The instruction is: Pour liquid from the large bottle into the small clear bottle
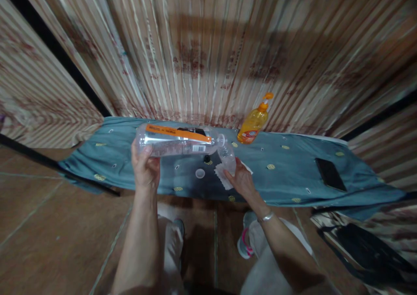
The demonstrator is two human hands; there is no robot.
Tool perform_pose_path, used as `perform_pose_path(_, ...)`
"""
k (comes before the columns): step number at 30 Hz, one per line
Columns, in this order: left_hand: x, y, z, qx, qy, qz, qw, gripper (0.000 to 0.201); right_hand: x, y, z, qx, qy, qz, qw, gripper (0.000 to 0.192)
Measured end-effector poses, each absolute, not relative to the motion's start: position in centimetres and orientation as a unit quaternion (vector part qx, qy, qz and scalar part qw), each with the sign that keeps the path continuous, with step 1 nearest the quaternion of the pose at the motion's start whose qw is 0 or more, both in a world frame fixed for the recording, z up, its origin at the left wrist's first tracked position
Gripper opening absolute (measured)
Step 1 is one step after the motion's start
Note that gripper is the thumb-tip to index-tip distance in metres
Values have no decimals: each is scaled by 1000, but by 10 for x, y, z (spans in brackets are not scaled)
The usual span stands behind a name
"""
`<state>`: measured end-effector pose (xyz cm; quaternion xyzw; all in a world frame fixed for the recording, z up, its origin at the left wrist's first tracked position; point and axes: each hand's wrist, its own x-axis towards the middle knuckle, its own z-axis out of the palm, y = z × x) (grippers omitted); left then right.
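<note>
**Clear bottle held sideways over cloth-covered desk, mouth at small cup**

Left hand (pixel 145 169) gripped the base end of a large clear plastic bottle (pixel 177 141), fingers wrapped around it, thumb on the near side. Bottle lay almost horizontal above the desk (pixel 286 173), neck pointing right. It looked transparent and mostly empty. Orange label band ran along its top side with a black patch near the shoulder; a white panel with a barcode and small print sat lower on the side. Print too blurred to read, no brand legible.

Right hand (pixel 243 180) held a small clear cup (pixel 227 156) tilted toward the bottle mouth, fingers closed around the cup's lower part; rim and bottle mouth touching or just about, cannot tell which. A white paper napkin (pixel 223 175) lay under the right hand on the blue cloth. A silver bracelet (pixel 266 217) sat on the right wrist.

On the cloth between the hands: a small pale round cap (pixel 200 173) and a dark cap (pixel 206 158) just beyond it.

Further back stood an orange pump bottle (pixel 254 123) with a red-and-blue label, wording unreadable. A black phone (pixel 330 174) lay flat, well apart to the right. Faded red writing showed on the corrugated wall (pixel 202 60), illegible.
</note>
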<state>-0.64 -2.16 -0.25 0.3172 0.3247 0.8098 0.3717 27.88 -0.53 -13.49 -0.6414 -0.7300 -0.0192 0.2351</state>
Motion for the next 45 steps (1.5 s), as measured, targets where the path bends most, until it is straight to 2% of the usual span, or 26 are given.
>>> perform_pose_path(7,-7,-20,-4,318,328,810,366,47,283,-6,-141,-623,-736,-27,264,66)
perform_pose_path(19,-7,-20,-5,311,325,812,373,47,284,-10,-136,-626,-733,-14,266,65)
perform_pose_path(26,-9,-21,-11,302,339,808,375,47,286,-9,-142,-615,-733,-39,287,77)
perform_pose_path(35,-11,-21,-15,312,347,799,379,52,289,-11,-144,-609,-733,-54,298,83)
perform_pose_path(45,-8,-24,-12,307,342,802,382,50,292,-13,-140,-632,-726,-25,270,81)
